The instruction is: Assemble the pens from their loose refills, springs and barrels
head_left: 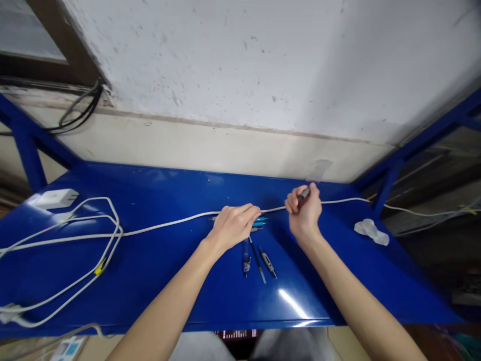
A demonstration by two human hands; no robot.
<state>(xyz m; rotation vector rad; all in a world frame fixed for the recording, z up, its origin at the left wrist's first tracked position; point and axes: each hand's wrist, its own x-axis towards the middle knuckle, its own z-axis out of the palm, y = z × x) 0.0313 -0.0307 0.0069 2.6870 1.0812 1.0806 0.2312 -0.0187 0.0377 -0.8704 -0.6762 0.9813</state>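
Note:
My left hand [236,223] is low over the blue tabletop, fingers together and bent down beside several blue pens [260,222]. Its palm side is hidden, so whatever it grips there does not show. Raised to the right, my right hand [307,213] is closed round a dark grey pen [303,194], one end showing between thumb and fingers. Below my left hand lie a clear pen barrel [246,260], a thin ink refill [257,258] and a grey pen piece [267,261], side by side.
A white cable [161,228] crosses behind both hands and loops at the left near a white charger [56,198]. Crumpled white tissue [372,231] lies at the right. The blue table [158,281] meets a wall at the back, with blue frame bars at both sides.

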